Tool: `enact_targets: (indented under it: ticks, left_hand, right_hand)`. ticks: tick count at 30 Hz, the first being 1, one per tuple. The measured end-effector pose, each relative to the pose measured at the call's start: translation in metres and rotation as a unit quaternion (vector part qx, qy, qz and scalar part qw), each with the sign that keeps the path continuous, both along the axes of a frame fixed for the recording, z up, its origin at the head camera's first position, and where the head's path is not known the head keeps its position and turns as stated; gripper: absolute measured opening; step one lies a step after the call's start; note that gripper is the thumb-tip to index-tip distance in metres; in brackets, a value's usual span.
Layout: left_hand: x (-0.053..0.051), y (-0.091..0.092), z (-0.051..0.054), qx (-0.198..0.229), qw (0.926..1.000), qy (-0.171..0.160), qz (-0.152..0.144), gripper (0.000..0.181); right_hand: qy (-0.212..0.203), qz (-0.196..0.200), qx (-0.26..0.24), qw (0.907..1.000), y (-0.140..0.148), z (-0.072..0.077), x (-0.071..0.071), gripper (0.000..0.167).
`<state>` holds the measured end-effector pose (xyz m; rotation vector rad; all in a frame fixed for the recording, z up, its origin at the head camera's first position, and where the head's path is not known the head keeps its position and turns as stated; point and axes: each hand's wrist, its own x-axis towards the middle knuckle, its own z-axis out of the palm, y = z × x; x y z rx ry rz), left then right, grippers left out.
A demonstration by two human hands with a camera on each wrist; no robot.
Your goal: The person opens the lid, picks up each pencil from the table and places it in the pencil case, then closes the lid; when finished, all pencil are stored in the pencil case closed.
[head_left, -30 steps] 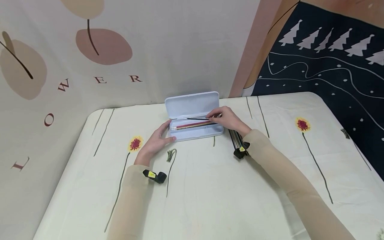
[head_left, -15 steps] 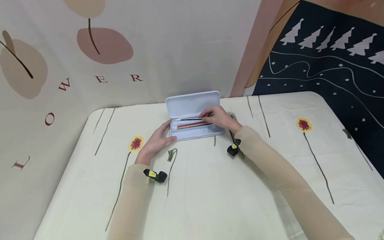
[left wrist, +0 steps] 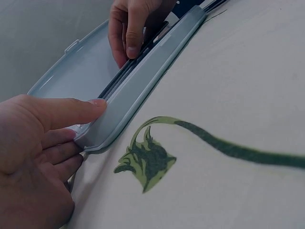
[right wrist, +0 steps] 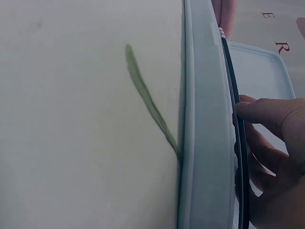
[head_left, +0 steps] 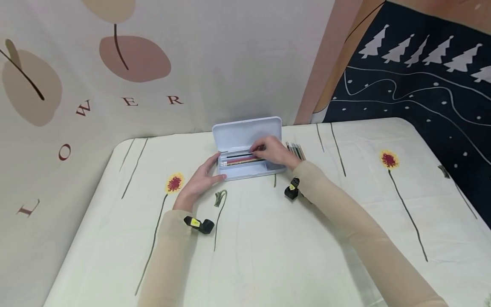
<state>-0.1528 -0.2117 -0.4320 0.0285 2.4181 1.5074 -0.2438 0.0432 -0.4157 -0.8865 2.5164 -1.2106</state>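
Note:
A pale blue pencil case (head_left: 241, 172) lies on the table with its lid (head_left: 245, 133) raised at the back. My left hand (head_left: 199, 182) grips its left end; in the left wrist view the thumb (left wrist: 78, 110) lies on the rim and the fingers are at the corner. My right hand (head_left: 274, 151) is over the case's right half, pinching a dark pencil (right wrist: 230, 67) between thumb and fingers. That pencil lies lengthwise along the rear of the tray. In front of it are a red pencil and a dark-and-gold striped one (head_left: 241, 161), their right ends hidden behind the hand.
Several more pencils (head_left: 295, 150) lie on the tablecloth just right of the case, partly under the right forearm. The case stands near the table's back edge, before a printed wall cloth (head_left: 230, 76). Flowers are printed on the tablecloth (head_left: 261, 247).
My right hand has moved left and slightly down with the dark pencil, which now lies lower inside the case. More of the pencils on the table show. The left hand has stayed in place.

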Motion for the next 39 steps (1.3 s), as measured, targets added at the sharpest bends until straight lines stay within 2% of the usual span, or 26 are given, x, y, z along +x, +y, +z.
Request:
enact_targets:
  ticks: [10,20,26,39]
  left_hand:
    - [0.001,0.001,0.001,-0.004,1.0,0.0,0.002,0.082]
    - [0.001,0.001,0.002,-0.003,1.0,-0.001,0.003,0.083]
    - [0.001,0.001,0.001,-0.004,1.0,-0.002,0.003,0.082]
    - [0.001,0.001,0.0,-0.012,0.9999,0.004,-0.001,0.082]
  right_hand:
    - [0.01,-0.008,0.005,0.9999,0.004,-0.003,-0.001,0.019]
    - [-0.006,-0.041,-0.025,0.9988,0.022,0.003,0.006,0.019]
    - [0.004,-0.064,-0.037,0.9973,0.033,0.006,0.009,0.018]
    - [-0.019,-0.105,-0.061,0.9924,0.066,0.011,0.018,0.019]
